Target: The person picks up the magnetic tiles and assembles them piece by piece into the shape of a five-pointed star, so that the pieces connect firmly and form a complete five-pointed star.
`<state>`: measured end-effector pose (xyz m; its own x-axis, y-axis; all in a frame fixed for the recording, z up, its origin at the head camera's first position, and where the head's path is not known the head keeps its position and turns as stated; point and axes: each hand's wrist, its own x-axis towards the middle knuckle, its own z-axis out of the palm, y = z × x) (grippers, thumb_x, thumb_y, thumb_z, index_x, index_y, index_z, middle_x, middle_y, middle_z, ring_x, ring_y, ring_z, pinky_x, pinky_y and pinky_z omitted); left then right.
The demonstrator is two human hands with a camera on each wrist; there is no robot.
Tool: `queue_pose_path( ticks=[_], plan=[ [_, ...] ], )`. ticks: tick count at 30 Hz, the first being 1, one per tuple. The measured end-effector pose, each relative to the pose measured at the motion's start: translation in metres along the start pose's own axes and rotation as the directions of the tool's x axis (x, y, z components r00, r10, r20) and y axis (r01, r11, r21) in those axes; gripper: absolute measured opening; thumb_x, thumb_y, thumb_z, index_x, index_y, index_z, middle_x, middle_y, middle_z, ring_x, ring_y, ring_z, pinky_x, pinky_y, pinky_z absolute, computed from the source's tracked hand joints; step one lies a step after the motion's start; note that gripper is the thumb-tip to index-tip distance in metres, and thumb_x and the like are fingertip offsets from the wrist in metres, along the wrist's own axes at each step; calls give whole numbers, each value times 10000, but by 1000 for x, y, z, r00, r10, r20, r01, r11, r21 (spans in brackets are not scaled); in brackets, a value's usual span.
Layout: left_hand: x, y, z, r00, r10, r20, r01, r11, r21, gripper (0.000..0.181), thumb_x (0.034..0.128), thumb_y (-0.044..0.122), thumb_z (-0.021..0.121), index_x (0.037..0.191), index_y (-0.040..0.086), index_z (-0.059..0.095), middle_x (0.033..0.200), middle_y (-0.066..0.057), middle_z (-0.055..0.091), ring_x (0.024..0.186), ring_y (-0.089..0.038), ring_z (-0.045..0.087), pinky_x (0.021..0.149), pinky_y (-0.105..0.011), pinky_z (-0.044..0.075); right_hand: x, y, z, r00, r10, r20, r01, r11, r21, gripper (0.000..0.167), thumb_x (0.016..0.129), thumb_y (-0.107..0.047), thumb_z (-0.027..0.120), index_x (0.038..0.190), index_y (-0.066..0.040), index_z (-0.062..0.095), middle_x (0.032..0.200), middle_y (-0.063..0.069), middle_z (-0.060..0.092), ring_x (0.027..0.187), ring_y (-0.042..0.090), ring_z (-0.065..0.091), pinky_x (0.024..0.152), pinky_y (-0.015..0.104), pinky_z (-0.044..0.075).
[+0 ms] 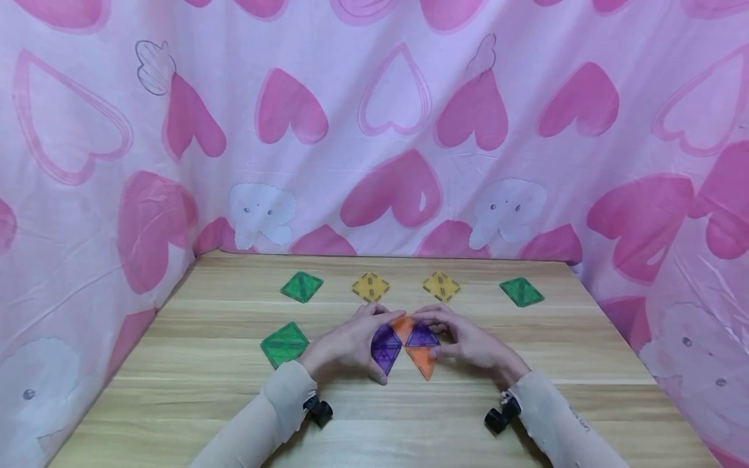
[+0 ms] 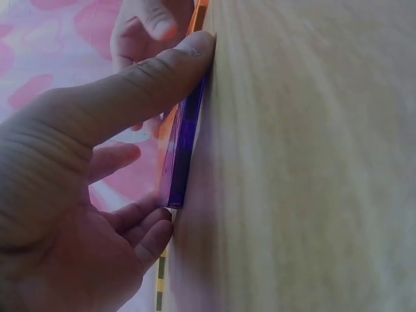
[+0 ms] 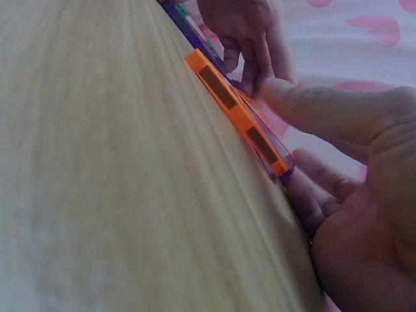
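Purple triangular magnetic tiles (image 1: 383, 354) and an orange triangular tile (image 1: 422, 361) form part of a fan near the table's middle, with another orange tile (image 1: 402, 326) at its top and a purple tile (image 1: 422, 335) at right. My left hand (image 1: 345, 341) grips the left purple side, thumb at the near end and fingers at the far edge. With thumb by the lower orange tile and fingers at the far edge, my right hand (image 1: 471, 339) holds the right side. In the right wrist view, the orange tile's edge (image 3: 237, 117) shows dark magnets. Fingers hide some tile edges.
A green diamond of tiles (image 1: 285, 345) lies just left of my left hand. Along the back of the wooden table (image 1: 374, 429) lie a green diamond (image 1: 302, 286), two yellow ones (image 1: 370, 286) (image 1: 441, 286) and another green one (image 1: 522, 292). A pink heart-patterned curtain (image 1: 316, 169) surrounds the table.
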<state>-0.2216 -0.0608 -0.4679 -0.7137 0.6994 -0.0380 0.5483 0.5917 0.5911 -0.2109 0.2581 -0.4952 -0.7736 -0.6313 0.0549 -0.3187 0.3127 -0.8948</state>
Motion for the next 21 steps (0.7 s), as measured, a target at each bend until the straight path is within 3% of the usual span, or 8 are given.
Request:
queue_pose_path(
  ticks=[4, 9, 15, 21],
  plan=[
    [0, 1, 1, 1000, -16, -7, 16, 1000, 10, 1338, 647, 358, 1116, 1756, 317, 366, 1657, -44, 433, 1488, -269, 416, 1218, -530, 469, 0, 2, 2, 996, 3, -92, 7, 994, 106, 658, 1016, -50, 781, 1625, -127, 546, 1633, 173, 505, 1405, 418, 569, 1146, 322, 531],
    [0, 1, 1, 1000, -11, -19, 11, 1000, 15, 1357, 628, 384, 1124, 1754, 292, 372, 1633, -47, 463, 1477, -279, 417, 1222, -550, 453, 2, 5, 4, 984, 12, -177, 25, 978, 207, 567, 1071, -47, 719, 1607, -29, 534, 1530, 250, 599, 1350, 351, 624, 1042, 326, 609],
    [1, 0, 1, 999, -18, -40, 19, 1000, 18, 1395, 600, 407, 1131, 1758, 292, 362, 1611, -83, 463, 1450, -288, 411, 1225, -555, 430, 2, 5, 7, 981, 41, -190, 8, 969, 247, 399, 1096, -100, 708, 1479, -2, 654, 1468, 248, 660, 1287, 220, 705, 1046, 300, 603],
    [0, 1, 2, 998, -28, -57, 30, 999, 23, 1432, 554, 466, 1138, 1753, 291, 375, 1542, -88, 467, 1371, -297, 393, 1184, -548, 422, 3, 4, 7, 980, 62, -191, -14, 970, 241, 334, 1087, -121, 727, 1413, -48, 737, 1471, 195, 690, 1289, 214, 715, 1043, 295, 602]
  ],
)
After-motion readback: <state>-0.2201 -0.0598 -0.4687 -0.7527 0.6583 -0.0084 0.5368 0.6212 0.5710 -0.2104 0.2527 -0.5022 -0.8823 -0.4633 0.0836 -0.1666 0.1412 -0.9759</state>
